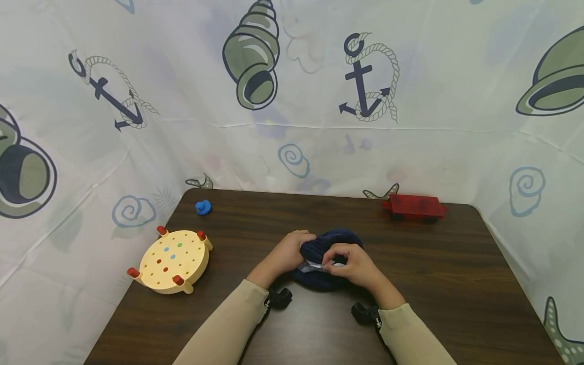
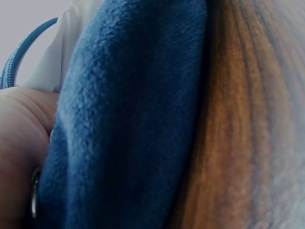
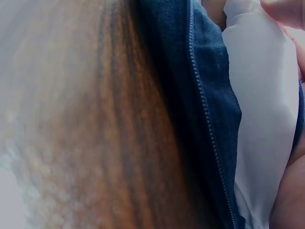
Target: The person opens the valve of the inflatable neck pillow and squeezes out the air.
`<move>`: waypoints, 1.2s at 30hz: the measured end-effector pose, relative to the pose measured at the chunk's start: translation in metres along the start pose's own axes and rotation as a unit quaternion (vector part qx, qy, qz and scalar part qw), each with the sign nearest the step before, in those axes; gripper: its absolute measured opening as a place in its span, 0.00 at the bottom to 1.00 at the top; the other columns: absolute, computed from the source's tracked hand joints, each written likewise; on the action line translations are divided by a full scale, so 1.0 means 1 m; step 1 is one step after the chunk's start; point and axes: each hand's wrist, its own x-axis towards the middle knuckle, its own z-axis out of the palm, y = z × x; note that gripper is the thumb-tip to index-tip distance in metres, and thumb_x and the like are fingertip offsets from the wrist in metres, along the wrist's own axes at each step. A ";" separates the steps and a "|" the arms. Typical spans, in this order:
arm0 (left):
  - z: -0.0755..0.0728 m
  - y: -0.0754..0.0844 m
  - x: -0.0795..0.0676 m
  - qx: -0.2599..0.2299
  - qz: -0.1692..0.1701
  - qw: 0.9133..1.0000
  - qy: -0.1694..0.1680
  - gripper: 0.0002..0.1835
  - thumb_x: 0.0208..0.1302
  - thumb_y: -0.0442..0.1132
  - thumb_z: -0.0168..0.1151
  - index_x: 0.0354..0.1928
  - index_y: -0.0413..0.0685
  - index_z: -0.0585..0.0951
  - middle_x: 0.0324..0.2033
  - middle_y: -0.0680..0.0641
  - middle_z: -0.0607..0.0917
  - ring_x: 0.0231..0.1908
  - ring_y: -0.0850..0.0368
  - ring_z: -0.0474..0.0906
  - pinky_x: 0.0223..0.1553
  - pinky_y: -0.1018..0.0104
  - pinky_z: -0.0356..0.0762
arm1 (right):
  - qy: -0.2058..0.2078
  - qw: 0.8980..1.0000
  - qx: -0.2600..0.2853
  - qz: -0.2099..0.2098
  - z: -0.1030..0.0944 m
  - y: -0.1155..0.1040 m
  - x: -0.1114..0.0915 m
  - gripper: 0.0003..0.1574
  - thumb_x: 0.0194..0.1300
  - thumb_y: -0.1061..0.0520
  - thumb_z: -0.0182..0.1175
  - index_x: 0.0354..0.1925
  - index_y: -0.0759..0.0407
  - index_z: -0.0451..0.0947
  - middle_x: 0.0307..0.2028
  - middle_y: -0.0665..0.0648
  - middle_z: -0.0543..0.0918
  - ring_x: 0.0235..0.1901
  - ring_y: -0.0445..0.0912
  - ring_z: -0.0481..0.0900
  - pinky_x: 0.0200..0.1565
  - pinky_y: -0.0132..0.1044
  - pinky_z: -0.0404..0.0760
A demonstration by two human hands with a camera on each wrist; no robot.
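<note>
A dark navy plush neck pillow (image 1: 335,237) lies on the table in front of me, its zipper (image 3: 202,95) undone along one side. White inner fabric (image 3: 259,95) shows through the opening. On the pillow's left side, my left hand (image 1: 286,252) grips the plush. My right hand (image 1: 355,264) pinches the white fabric between thumb and fingertips at the opening. The left wrist view is mostly filled by the plush cover (image 2: 128,114), with part of the left hand at its edge and a small metal rim (image 2: 35,193) beside it.
At the left stands a round pale-yellow toy (image 1: 175,258) with holes and red-tipped legs. A small blue object (image 1: 203,207) sits near the back left corner. A red toy wagon (image 1: 415,207) is at the back right. Printed cloth (image 1: 319,91) surrounds the dark wooden table (image 1: 456,284).
</note>
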 end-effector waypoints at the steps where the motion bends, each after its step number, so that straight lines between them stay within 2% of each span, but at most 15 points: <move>1: 0.000 0.001 0.000 0.001 -0.001 1.000 -0.001 0.05 0.70 0.40 0.75 0.43 0.56 0.87 0.42 0.53 0.88 0.45 0.54 0.83 0.53 0.53 0.83 | 0.000 1.000 0.001 -0.001 0.000 0.000 0.000 0.11 0.63 0.64 0.78 0.38 0.48 0.90 0.35 0.51 0.88 0.38 0.40 0.84 0.46 0.37 0.85; 6: -0.001 0.001 0.000 -0.001 0.003 1.000 0.001 0.05 0.69 0.40 0.75 0.42 0.56 0.87 0.41 0.52 0.89 0.45 0.53 0.84 0.53 0.52 0.83 | 0.001 1.000 0.000 -0.013 0.002 0.000 0.000 0.11 0.63 0.65 0.77 0.38 0.49 0.89 0.35 0.52 0.88 0.38 0.40 0.83 0.45 0.36 0.84; 9: 0.003 -0.007 0.001 -0.006 0.014 1.000 0.005 0.06 0.68 0.41 0.75 0.43 0.55 0.87 0.41 0.51 0.90 0.47 0.50 0.86 0.53 0.49 0.83 | 0.003 1.000 -0.004 -0.015 0.003 0.000 0.000 0.12 0.63 0.65 0.78 0.38 0.48 0.89 0.35 0.51 0.88 0.37 0.40 0.83 0.45 0.35 0.84; 13: 0.012 -0.024 0.002 0.003 0.022 1.000 0.010 0.08 0.69 0.42 0.74 0.47 0.55 0.88 0.46 0.49 0.93 0.57 0.43 0.87 0.59 0.45 0.84 | 0.008 1.000 -0.017 -0.023 0.004 0.001 0.000 0.12 0.63 0.64 0.78 0.38 0.47 0.89 0.34 0.50 0.87 0.37 0.40 0.83 0.46 0.34 0.84; 15: 0.012 -0.025 0.002 -0.001 0.022 1.000 0.010 0.08 0.70 0.42 0.74 0.48 0.55 0.88 0.48 0.49 0.93 0.62 0.39 0.85 0.63 0.41 0.83 | 0.009 0.999 -0.022 -0.027 0.004 0.001 0.000 0.12 0.63 0.64 0.78 0.37 0.46 0.89 0.34 0.50 0.87 0.37 0.40 0.83 0.46 0.34 0.83; 20: 0.002 -0.010 -0.001 -0.023 0.006 1.000 0.001 0.07 0.70 0.42 0.74 0.48 0.54 0.88 0.50 0.46 0.93 0.66 0.35 0.83 0.68 0.35 0.78 | 0.008 0.999 -0.026 -0.017 0.004 0.000 0.001 0.14 0.62 0.64 0.78 0.37 0.44 0.89 0.34 0.48 0.87 0.37 0.41 0.84 0.46 0.32 0.83; 28: -0.002 0.002 0.000 -0.017 -0.037 0.999 -0.014 0.10 0.68 0.36 0.75 0.49 0.51 0.89 0.51 0.45 0.93 0.68 0.38 0.82 0.71 0.39 0.77 | 0.004 1.000 -0.023 0.000 0.003 -0.002 0.002 0.14 0.62 0.64 0.78 0.37 0.45 0.89 0.34 0.47 0.88 0.37 0.41 0.84 0.47 0.32 0.83; 33: -0.002 0.002 0.000 -0.016 -0.035 0.999 -0.018 0.09 0.68 0.36 0.74 0.49 0.50 0.89 0.52 0.44 0.93 0.67 0.38 0.82 0.70 0.39 0.78 | 0.003 1.000 -0.022 0.012 0.003 -0.002 0.002 0.15 0.62 0.64 0.78 0.37 0.43 0.89 0.34 0.46 0.87 0.38 0.41 0.84 0.46 0.33 0.83; 36: 0.000 -0.004 0.000 -0.013 -0.019 1.000 -0.011 0.10 0.69 0.37 0.74 0.50 0.51 0.89 0.53 0.44 0.93 0.67 0.37 0.82 0.69 0.38 0.78 | 0.003 1.000 -0.021 0.012 0.002 -0.003 0.001 0.13 0.63 0.63 0.79 0.37 0.44 0.89 0.34 0.47 0.87 0.37 0.40 0.84 0.46 0.33 0.83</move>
